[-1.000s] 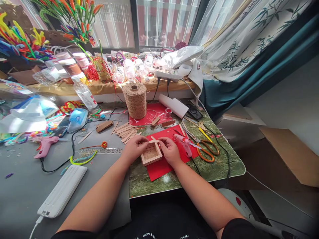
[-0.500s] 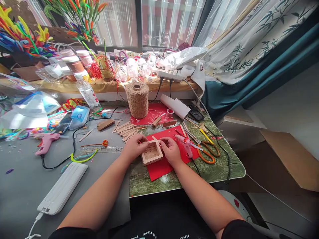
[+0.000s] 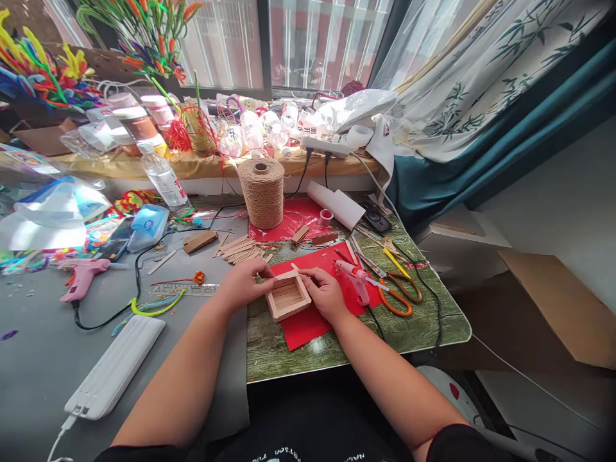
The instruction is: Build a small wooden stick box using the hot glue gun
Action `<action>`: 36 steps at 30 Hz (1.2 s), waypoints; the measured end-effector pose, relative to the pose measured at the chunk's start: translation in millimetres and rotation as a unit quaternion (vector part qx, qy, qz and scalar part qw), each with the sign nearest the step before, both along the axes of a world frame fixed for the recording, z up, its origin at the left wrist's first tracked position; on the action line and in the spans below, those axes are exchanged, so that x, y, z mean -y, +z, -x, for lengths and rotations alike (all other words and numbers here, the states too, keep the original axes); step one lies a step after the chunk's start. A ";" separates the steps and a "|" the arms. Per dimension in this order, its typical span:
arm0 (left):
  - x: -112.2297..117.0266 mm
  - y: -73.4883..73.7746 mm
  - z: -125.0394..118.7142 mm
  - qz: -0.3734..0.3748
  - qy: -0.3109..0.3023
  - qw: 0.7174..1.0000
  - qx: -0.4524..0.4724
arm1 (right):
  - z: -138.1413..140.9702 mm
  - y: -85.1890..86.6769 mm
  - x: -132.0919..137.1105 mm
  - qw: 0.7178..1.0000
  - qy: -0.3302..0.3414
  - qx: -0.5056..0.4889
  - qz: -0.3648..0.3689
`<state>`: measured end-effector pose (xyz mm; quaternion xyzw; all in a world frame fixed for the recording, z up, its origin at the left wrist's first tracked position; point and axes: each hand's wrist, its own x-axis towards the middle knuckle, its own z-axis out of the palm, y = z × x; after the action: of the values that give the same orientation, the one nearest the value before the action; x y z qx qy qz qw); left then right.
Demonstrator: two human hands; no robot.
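Observation:
A small open box of glued wooden craft sticks (image 3: 291, 310) rests over red paper (image 3: 299, 335), tilted slightly, its inside facing up. My left hand (image 3: 246, 281) is closed on its left rear corner, thumb along the rim. My right hand (image 3: 325, 294) holds the right rear corner between thumb and fingers. A stick end (image 3: 295, 267) juts out past the rear edge between the hands. Just right of my right hand lies a pink glue gun (image 3: 357, 280), its nozzle pointing right. Scissors with orange handles (image 3: 398, 301) lie beyond it.
Loose craft sticks (image 3: 240, 249) are heaped behind my left hand. A large twine spool (image 3: 262, 194) stands farther back. Another pink glue gun (image 3: 84, 280), a white power strip (image 3: 115, 367) and a clear ruler (image 3: 187, 290) lie left. Black cables cross both sides.
The box and both hands have shifted a little left in view, along with the whole scene. My right fingers have slid from the rear corner's top toward the right side. Both hands keep hold.

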<state>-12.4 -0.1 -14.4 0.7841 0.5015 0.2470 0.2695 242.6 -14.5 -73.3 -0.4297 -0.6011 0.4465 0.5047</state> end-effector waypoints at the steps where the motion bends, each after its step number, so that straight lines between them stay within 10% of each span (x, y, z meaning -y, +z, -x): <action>1: -0.3 -0.4 0.7 0.006 0.003 1.000 0.000 | 0.0 0.5 0.3 1.000 0.003 0.004 -0.010; 17: 0.0 25.0 41.2 0.213 -0.018 0.977 -0.011 | -1.4 -0.5 3.1 1.000 0.017 0.003 -0.019; 36: -6.3 7.4 38.7 0.186 -0.013 0.982 0.023 | -2.3 2.5 5.2 0.999 0.037 0.008 -0.021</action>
<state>-51.1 6.2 -7.0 0.7211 0.5219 0.1639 0.4252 244.9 -19.6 -70.8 -0.3999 -0.6298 0.4489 0.4918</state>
